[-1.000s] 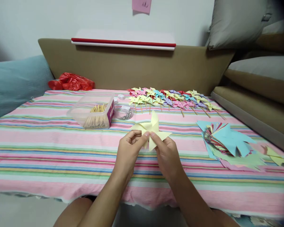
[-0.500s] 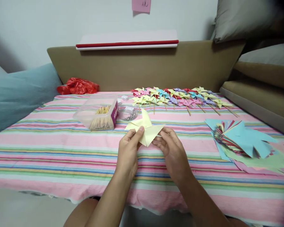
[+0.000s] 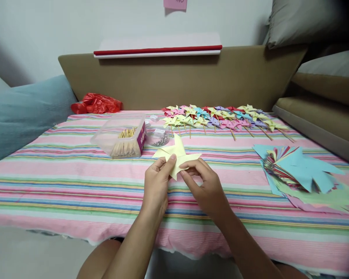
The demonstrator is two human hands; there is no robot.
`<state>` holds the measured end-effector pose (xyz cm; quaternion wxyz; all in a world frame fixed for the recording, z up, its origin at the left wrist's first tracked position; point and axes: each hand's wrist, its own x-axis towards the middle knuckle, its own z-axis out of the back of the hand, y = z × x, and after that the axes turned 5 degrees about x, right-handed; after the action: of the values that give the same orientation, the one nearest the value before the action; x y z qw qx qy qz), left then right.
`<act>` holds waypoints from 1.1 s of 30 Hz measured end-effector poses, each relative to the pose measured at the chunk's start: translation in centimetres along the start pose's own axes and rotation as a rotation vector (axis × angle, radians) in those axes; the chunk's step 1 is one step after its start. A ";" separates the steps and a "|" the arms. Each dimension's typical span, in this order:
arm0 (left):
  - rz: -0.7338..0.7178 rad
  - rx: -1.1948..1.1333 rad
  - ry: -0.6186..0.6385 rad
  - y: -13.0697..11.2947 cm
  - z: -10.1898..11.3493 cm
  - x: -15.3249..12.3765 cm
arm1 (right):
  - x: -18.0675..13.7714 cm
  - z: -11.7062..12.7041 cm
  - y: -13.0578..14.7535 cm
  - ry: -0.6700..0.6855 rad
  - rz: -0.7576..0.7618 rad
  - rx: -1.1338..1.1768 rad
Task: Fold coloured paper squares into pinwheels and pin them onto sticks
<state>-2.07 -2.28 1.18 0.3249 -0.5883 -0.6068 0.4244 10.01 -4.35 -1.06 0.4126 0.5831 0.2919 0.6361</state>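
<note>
A pale yellow paper pinwheel [image 3: 179,148] without a stick is held up above the striped cloth. My left hand [image 3: 158,182] grips it, thumb pressed on the folded centre and fingers underneath. My right hand [image 3: 203,184] pinches the pinwheel's lower right edge between thumb and fingers. Just beyond the hands stand a clear plastic box [image 3: 104,135] of thin wooden sticks [image 3: 125,149] and a clear round container [image 3: 158,137] with small metal pieces in it.
Finished pinwheels on sticks [image 3: 218,116] lie in rows at the back right. A pile of cut coloured paper [image 3: 305,168] is at the right. A crumpled red plastic bag [image 3: 100,104] lies back left. Cushions [image 3: 325,112] are stacked at the right edge.
My right hand has moved in from the pinwheel's right tip to its lower right edge, thumb and fingers now closed on the paper. The left hand keeps its grip.
</note>
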 end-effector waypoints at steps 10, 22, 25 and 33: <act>-0.017 0.082 0.034 0.1 -0.1 -0.4 | 0.6 0.2 0.0 -0.121 -0.301 0.448; -0.046 0.164 0.083 0.3 -0.2 -0.7 | 0.6 0.3 0.0 -0.293 -0.302 0.416; -0.061 0.186 0.082 0.4 -0.2 -0.7 | 0.6 0.2 -0.1 -0.318 -0.240 0.355; -0.078 0.197 0.066 0.3 -0.4 -0.8 | 0.6 0.1 0.1 -0.318 -0.182 0.233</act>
<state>-1.51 -3.09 1.19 0.4173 -0.5430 -0.5735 0.4495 10.08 -3.88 -0.67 0.4387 0.6911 0.3462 0.4583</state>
